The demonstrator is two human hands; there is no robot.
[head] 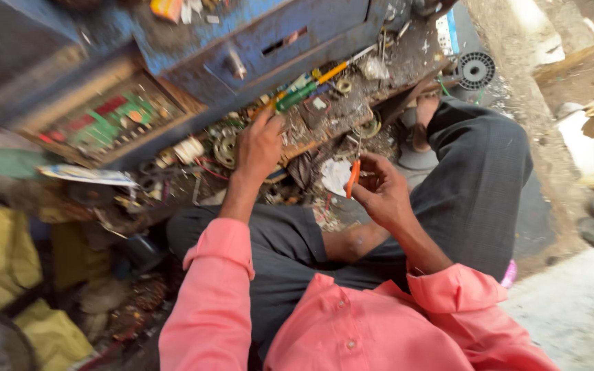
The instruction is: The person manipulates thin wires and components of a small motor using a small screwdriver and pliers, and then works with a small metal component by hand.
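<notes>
Head view: left hand (259,145) grasps green screwdriver (297,96) (cluttered bench); right hand (381,191) grips orange tool (353,178).

A blue metal drawer cabinet (269,41) stands at top. Left of the cabinet lies a green circuit board (108,118); right of it, a grey wire spool (476,69); far below-left, yellow cloth (1,251).

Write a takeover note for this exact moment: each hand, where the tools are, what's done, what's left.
Left hand: stretched out to the cluttered low bench, fingers at the handle end of the green-handled screwdriver lying there; whether it grips it cannot be told.
Right hand: closed on small orange-handled pliers, held over the lap.
Nearby: yellow-handled screwdriver, white crumpled paper, blue metal drawer unit.
Done: pliers in hand. Left: green screwdriver not lifted yet.
</notes>
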